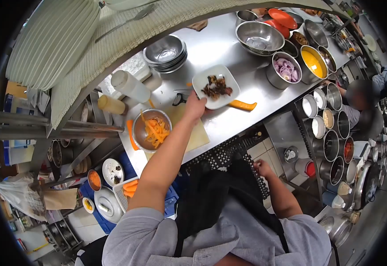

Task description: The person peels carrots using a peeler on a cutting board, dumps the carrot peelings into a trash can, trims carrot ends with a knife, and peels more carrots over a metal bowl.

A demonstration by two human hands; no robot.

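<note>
My left hand (195, 108) grips the near edge of a white square dish (224, 73) holding dark, browned food pieces (216, 88). Beneath that arm lies a pale cutting board (195, 137), partly hidden. Left of the hand, a steel bowl (169, 124) contains orange peel-like strips (156, 131). A peeler-like tool with a black handle (179, 99) lies close to the hand. Just right of the dish is a long orange-yellow vegetable piece (243, 105). My right hand (263, 169) hangs low beside the black apron, its fingers loosely curled, with nothing visible in them.
Stacked steel bowls (164, 51) and squeeze bottles (130, 86) stand on the steel counter (211, 33). Sliced onions (286, 70) and yellow liquid (313, 62) fill pots at right. A plate shelf (127, 29) overhangs the left side. Another person (357, 97) is at right.
</note>
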